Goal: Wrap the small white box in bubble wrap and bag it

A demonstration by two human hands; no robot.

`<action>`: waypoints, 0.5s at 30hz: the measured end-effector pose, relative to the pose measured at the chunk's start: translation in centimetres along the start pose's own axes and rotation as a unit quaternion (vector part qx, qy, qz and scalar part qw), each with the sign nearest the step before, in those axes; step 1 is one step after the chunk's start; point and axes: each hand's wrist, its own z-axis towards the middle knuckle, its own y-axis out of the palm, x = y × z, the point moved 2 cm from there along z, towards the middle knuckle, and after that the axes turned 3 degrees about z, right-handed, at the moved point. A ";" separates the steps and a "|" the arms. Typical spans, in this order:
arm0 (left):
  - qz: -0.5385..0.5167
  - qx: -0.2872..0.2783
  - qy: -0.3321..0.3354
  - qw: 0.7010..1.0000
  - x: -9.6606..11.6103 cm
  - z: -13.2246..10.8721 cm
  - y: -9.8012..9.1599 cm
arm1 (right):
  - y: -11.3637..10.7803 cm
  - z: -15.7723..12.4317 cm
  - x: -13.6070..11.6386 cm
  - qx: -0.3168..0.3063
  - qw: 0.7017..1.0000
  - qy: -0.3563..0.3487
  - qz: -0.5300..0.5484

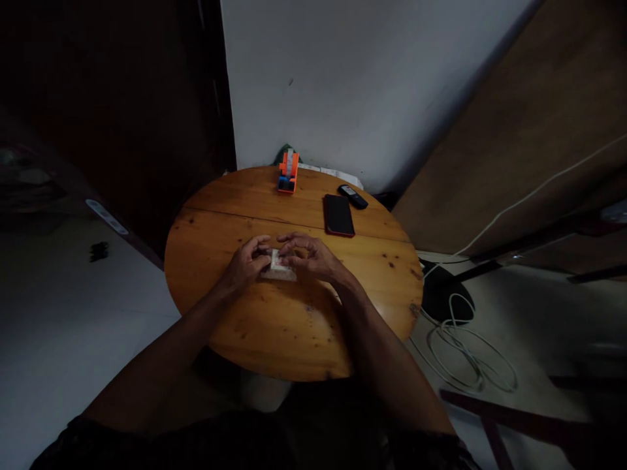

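A small whitish box (279, 275) lies on the round wooden table (245, 320), in front of me. On its left edge, my left hand (248, 262) has its fingers curled, with the thumb against the box. My right hand (312, 256) reaches over from the right, fingers bent and thumb and fingertips at the box's top and right side. Both hands are closed around it, and they cover part of its top. Dim light and blur leave the exact kind of box unclear.
Toward the wall stands an orange tape dispenser (289, 173). Right of it lie a dark phone in a red case (339, 215) and a black remote-like handset (353, 196). A coiled pale cable (470, 365) lies on the floor at right. The wall (353, 85) rises behind the table.
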 end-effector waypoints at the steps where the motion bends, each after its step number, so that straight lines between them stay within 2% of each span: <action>1: 0.000 0.002 -0.001 1.000 0.0 0.0 0.0 | 0.1 0.0 0.0 0.007 1.000 -0.005 -0.006; 8: -0.009 0.005 0.003 1.000 0.4 -0.2 0.2 | 0.4 0.1 0.2 0.064 0.998 -0.019 -0.012; 15: 0.058 0.006 0.028 0.998 1.1 -0.6 0.3 | 0.6 0.3 0.9 0.130 0.988 0.018 0.075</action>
